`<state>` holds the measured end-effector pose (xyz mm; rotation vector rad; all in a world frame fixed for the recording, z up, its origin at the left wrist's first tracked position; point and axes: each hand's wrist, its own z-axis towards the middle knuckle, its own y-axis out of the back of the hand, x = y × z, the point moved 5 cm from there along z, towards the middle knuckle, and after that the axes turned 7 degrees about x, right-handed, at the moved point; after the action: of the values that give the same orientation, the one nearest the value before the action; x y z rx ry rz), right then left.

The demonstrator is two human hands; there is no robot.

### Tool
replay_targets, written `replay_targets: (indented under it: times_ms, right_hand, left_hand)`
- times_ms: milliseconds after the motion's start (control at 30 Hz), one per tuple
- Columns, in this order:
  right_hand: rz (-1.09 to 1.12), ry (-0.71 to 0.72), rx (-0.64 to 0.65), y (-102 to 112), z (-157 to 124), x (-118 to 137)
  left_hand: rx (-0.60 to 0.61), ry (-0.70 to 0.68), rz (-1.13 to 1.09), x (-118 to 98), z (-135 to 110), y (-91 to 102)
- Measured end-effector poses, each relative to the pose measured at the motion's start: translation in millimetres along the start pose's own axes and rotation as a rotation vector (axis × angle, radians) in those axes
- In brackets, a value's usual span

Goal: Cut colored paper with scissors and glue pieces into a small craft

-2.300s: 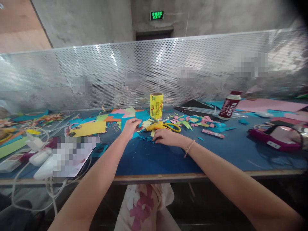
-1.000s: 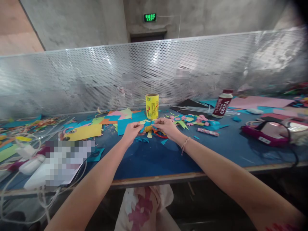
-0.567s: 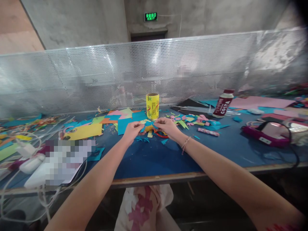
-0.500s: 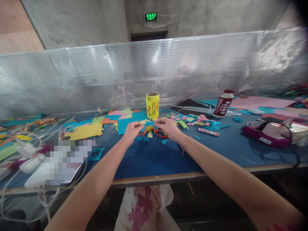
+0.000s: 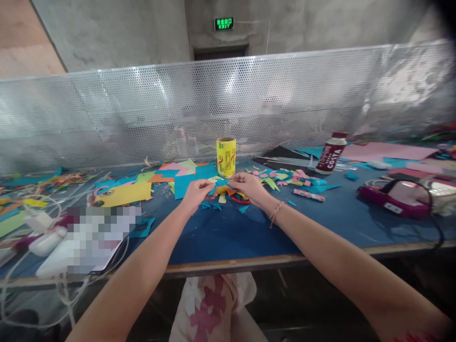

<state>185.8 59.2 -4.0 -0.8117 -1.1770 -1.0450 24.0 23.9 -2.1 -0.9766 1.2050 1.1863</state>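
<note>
Blue paper, a small piece (image 5: 221,182), spans the short gap between the two hands, above the table and in front of the upright yellow roll (image 5: 226,157). The left hand (image 5: 197,194) has its thumb and fingertips pinched together on the piece's left end; the right hand (image 5: 250,189) pinches the other end in the same way, a braided bracelet (image 5: 277,213) around its wrist. Just below the piece, partly hidden by it and by the right hand, lies a pair of scissors (image 5: 223,190) with yellow and red showing on its handles. Loose blue scraps (image 5: 211,206) rest on the blue tabletop (image 5: 228,237) nearer the person. Beside the left hand is a flat blue sheet (image 5: 182,185), and farther left a yellow sheet (image 5: 130,194) overlaps other coloured paper. Pink, green and blue cuttings (image 5: 285,176) spread to the right of the roll, with a slim pink-patterned tube (image 5: 308,195) near them. A dark red and white bottle (image 5: 331,154) stands tilted in view farther right, and a purple device (image 5: 392,203) sits beyond the tube. Behind everything rises a perforated metal screen (image 5: 142,114).
</note>
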Motion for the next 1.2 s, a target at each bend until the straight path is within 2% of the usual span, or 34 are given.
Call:
replay_targets:
  times_ms: [200,600,1000,1200]
  right_hand:
    - [-0.009,-0.009,0.047,-0.4,0.2,-0.7]
    - [-0.098,0.022,0.016,3.0,-1.4,5.9]
    - [-0.091,0.078,0.03,3.2,-0.6,6.3]
    - [-0.055,0.088,0.077,-1.9,-2.5,7.7]
  left_hand:
    - [0.004,-0.005,-0.002,-0.3,0.3,0.9]
    - [-0.023,0.009,0.02,0.2,0.4,2.3]
    - [-0.057,0.046,0.063,2.2,1.2,5.5]
    - [-0.055,0.048,0.037,1.9,-0.3,3.1]
